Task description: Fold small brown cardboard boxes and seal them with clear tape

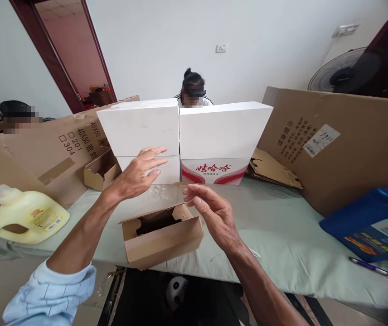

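A small brown cardboard box lies near the table's front edge, its top open and a notched flap at its right end. My right hand hovers beside that end with fingers stretched and slightly curved, holding nothing. Further up and to the left, my left hand is raised with fingers apart and nothing in it. It overlaps the stacked white boxes in view; whether it touches them I cannot tell. Small clear plastic bits lie on the cloth between the hands.
A white carton with red print stands in the stack. Another small open box and a yellow jug are left. Flattened cardboard, a blue jug and a purple pen lie right. A person sits behind.
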Action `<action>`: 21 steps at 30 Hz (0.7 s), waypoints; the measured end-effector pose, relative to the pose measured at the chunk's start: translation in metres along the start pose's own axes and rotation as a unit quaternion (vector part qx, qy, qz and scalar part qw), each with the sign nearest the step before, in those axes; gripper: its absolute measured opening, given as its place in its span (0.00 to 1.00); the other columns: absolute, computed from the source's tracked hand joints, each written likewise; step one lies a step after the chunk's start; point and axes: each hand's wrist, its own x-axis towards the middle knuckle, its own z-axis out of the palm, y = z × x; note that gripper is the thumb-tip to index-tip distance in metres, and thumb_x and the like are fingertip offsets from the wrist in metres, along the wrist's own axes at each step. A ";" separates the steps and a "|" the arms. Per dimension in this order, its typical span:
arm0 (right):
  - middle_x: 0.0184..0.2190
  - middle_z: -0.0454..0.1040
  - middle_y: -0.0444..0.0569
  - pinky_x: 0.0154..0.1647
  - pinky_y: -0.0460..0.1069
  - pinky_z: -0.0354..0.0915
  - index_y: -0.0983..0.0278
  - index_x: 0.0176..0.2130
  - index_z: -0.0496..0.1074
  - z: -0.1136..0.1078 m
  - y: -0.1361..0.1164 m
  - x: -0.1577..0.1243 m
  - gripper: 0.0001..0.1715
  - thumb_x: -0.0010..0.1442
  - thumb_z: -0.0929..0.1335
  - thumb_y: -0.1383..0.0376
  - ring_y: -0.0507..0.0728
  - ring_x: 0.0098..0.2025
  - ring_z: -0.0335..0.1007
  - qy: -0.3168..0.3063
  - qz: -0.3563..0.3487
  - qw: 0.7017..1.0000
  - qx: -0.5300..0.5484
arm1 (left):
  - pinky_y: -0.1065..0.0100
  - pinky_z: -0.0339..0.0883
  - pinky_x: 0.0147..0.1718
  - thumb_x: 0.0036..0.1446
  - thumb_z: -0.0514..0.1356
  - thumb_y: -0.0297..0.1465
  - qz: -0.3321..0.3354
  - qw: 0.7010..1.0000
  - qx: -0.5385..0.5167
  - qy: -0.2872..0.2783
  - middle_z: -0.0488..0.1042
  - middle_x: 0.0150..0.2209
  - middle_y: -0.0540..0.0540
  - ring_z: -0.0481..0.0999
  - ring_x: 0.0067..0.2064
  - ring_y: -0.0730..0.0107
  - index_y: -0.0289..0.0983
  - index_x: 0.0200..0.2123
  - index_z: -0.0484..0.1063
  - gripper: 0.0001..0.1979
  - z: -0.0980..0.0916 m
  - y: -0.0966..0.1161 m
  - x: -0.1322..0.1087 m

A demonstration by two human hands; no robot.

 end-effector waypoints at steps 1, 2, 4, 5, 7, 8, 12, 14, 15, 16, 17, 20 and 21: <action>0.49 0.83 0.50 0.56 0.57 0.76 0.56 0.54 0.82 -0.002 0.002 -0.002 0.17 0.71 0.74 0.50 0.59 0.48 0.79 0.003 -0.005 1.000 -0.020 | 0.43 0.64 0.74 0.69 0.57 0.26 -0.015 0.998 0.011 -0.058 0.67 0.76 0.40 0.64 0.78 0.46 0.39 0.62 0.81 0.23 0.005 -0.009 0.003; 0.50 0.83 0.50 0.56 0.57 0.75 0.55 0.54 0.82 -0.004 0.004 -0.004 0.17 0.72 0.74 0.51 0.59 0.49 0.79 0.005 -0.012 0.999 -0.040 | 0.43 0.63 0.75 0.67 0.57 0.26 -0.025 0.994 0.021 -0.101 0.61 0.79 0.40 0.60 0.80 0.45 0.39 0.66 0.78 0.26 0.010 -0.017 0.006; 0.50 0.81 0.50 0.57 0.57 0.73 0.55 0.54 0.82 -0.008 0.008 -0.008 0.15 0.73 0.73 0.52 0.59 0.50 0.78 0.005 -0.022 0.997 -0.073 | 0.47 0.67 0.73 0.67 0.57 0.27 -0.040 0.990 0.051 -0.126 0.58 0.80 0.37 0.63 0.78 0.45 0.36 0.69 0.75 0.28 0.019 -0.031 0.011; 0.50 0.81 0.50 0.57 0.56 0.73 0.54 0.54 0.82 -0.009 0.011 -0.010 0.14 0.74 0.72 0.53 0.58 0.50 0.78 0.003 -0.024 0.996 -0.084 | 0.49 0.71 0.68 0.69 0.58 0.29 -0.055 0.989 0.079 -0.112 0.63 0.78 0.35 0.70 0.74 0.45 0.35 0.67 0.76 0.26 0.022 -0.036 0.014; 0.50 0.80 0.49 0.56 0.56 0.72 0.54 0.54 0.81 -0.012 0.015 -0.013 0.13 0.75 0.72 0.54 0.58 0.49 0.77 -0.003 -0.026 0.995 -0.094 | 0.51 0.77 0.56 0.71 0.60 0.35 -0.103 0.980 0.153 -0.068 0.79 0.63 0.31 0.82 0.59 0.45 0.33 0.58 0.81 0.19 0.028 -0.044 0.019; 0.50 0.80 0.49 0.56 0.56 0.72 0.54 0.54 0.81 -0.013 0.017 -0.014 0.12 0.75 0.72 0.55 0.57 0.49 0.77 -0.006 -0.027 0.995 -0.096 | 0.52 0.77 0.49 0.72 0.60 0.37 -0.127 0.973 0.182 -0.055 0.84 0.52 0.32 0.84 0.51 0.46 0.33 0.52 0.83 0.17 0.030 -0.047 0.021; 0.49 0.79 0.49 0.55 0.55 0.72 0.54 0.55 0.81 -0.015 0.022 -0.019 0.12 0.76 0.71 0.56 0.57 0.48 0.76 -0.004 -0.034 0.994 -0.102 | 0.59 0.73 0.40 0.71 0.53 0.28 -0.133 0.970 0.190 -0.067 0.84 0.36 0.37 0.81 0.39 0.55 0.34 0.40 0.85 0.19 0.039 -0.057 0.027; 0.49 0.79 0.49 0.54 0.54 0.72 0.55 0.55 0.81 -0.016 0.022 -0.020 0.12 0.76 0.70 0.56 0.57 0.48 0.76 0.000 -0.037 0.993 -0.111 | 0.61 0.74 0.42 0.66 0.50 0.20 -0.119 0.975 0.174 -0.073 0.85 0.43 0.37 0.82 0.41 0.57 0.34 0.43 0.86 0.22 0.042 -0.062 0.026; 0.48 0.78 0.50 0.53 0.54 0.73 0.55 0.54 0.81 -0.017 0.022 -0.020 0.12 0.76 0.70 0.56 0.57 0.48 0.76 0.001 -0.039 0.992 -0.117 | 0.61 0.75 0.43 0.63 0.50 0.19 -0.114 0.976 0.167 -0.076 0.85 0.47 0.37 0.82 0.43 0.58 0.34 0.44 0.87 0.23 0.043 -0.063 0.025; 0.48 0.78 0.50 0.53 0.54 0.73 0.56 0.54 0.81 -0.018 0.022 -0.020 0.12 0.76 0.70 0.56 0.58 0.48 0.76 0.001 -0.041 0.991 -0.124 | 0.61 0.76 0.45 0.62 0.50 0.18 -0.110 0.977 0.162 -0.079 0.85 0.49 0.37 0.83 0.44 0.59 0.35 0.44 0.87 0.24 0.044 -0.064 0.023; 0.48 0.78 0.50 0.52 0.54 0.73 0.56 0.54 0.81 -0.019 0.022 -0.021 0.12 0.76 0.70 0.56 0.58 0.47 0.76 0.001 -0.044 0.990 -0.132 | 0.61 0.76 0.46 0.61 0.51 0.19 -0.109 0.978 0.157 -0.082 0.85 0.50 0.38 0.83 0.45 0.58 0.35 0.43 0.87 0.24 0.044 -0.065 0.021; 0.48 0.78 0.50 0.51 0.54 0.73 0.56 0.53 0.81 -0.021 0.023 -0.021 0.11 0.76 0.70 0.58 0.57 0.47 0.77 -0.003 -0.058 0.986 -0.154 | 0.61 0.74 0.46 0.64 0.52 0.23 -0.117 0.978 0.152 -0.086 0.87 0.47 0.41 0.83 0.46 0.57 0.39 0.43 0.87 0.22 0.043 -0.065 0.013; 0.48 0.79 0.50 0.51 0.54 0.73 0.56 0.53 0.81 -0.021 0.023 -0.021 0.11 0.76 0.70 0.58 0.57 0.47 0.77 -0.005 -0.063 0.985 -0.161 | 0.60 0.73 0.44 0.66 0.52 0.25 -0.123 0.977 0.153 -0.087 0.87 0.42 0.41 0.83 0.44 0.57 0.40 0.41 0.87 0.21 0.042 -0.065 0.010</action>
